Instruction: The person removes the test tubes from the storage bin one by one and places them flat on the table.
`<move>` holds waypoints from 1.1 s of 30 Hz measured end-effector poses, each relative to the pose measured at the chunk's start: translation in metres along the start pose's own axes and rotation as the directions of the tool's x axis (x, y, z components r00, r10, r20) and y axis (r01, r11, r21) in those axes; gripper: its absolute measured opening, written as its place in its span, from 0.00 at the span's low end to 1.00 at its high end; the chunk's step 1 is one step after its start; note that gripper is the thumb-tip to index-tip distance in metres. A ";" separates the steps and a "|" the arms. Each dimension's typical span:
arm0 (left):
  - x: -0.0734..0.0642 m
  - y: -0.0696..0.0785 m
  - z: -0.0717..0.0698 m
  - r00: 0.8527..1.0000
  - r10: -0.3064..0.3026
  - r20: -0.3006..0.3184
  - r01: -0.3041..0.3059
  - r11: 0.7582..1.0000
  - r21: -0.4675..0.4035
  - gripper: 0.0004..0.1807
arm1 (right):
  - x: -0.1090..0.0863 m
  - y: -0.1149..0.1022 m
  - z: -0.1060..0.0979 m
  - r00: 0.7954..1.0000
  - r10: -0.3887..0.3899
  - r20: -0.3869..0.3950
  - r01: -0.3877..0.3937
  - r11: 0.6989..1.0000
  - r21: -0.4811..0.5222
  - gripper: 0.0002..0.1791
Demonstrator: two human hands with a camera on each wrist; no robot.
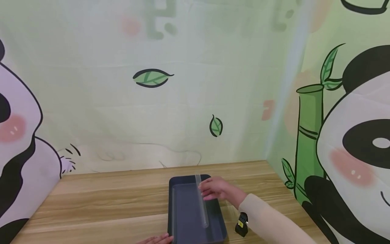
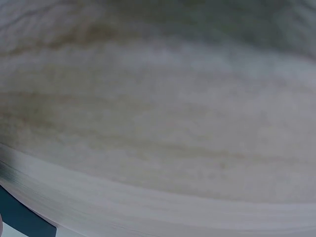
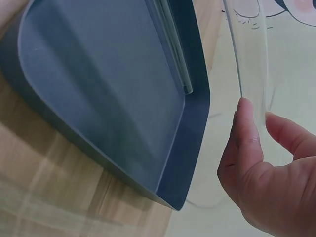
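Note:
My right hand point(image 1: 215, 188) pinches a clear test tube point(image 1: 202, 210) near its upper end, between thumb and fingers. Rounded end down, the tube slants over the dark blue tray point(image 1: 186, 213). In the right wrist view the thumb and fingertips point(image 3: 245, 106) grip its sides, and the tray point(image 3: 103, 79) lies to the left. A second clear tube point(image 3: 174, 52) lies inside the tray along its long wall. My left hand point(image 1: 158, 239) shows only at the bottom edge of the head view, fingers extended, fingertips at the tray's left wall.
The tray stands on a wood-grain table point(image 1: 122, 200), which fills most of the blurred left wrist view. Behind it hangs a pale green sheet point(image 1: 182, 101) printed with leaves and pandas. A black wrist camera point(image 1: 241, 224) hangs below the right sleeve.

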State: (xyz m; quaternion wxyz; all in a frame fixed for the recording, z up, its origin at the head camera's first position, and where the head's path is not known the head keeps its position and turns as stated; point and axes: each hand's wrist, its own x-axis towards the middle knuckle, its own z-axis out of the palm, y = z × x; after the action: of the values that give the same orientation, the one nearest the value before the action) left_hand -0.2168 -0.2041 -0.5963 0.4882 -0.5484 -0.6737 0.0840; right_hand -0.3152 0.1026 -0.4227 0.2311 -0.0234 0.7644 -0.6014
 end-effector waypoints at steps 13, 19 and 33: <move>0.001 0.001 0.009 0.999 -0.004 -0.031 0.006 0.998 0.060 0.28 | -0.013 -0.019 -0.023 1.000 -0.004 0.018 0.005 0.999 -0.038 0.16; 0.004 0.000 0.008 0.999 -0.017 -0.030 0.018 0.998 0.052 0.29 | -0.016 -0.023 -0.036 1.000 0.005 0.022 -0.005 1.000 -0.030 0.20; 0.000 0.003 0.011 0.999 -0.034 -0.032 0.034 0.999 0.009 0.27 | -0.025 -0.033 -0.068 0.998 -0.006 0.061 0.011 0.996 -0.088 0.24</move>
State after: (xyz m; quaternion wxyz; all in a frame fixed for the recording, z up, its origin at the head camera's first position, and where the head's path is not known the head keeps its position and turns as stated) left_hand -0.2225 -0.1986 -0.6041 0.5027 -0.5359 -0.6746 0.0703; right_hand -0.3265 0.1633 -0.3721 0.2504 -0.0551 0.7827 -0.5671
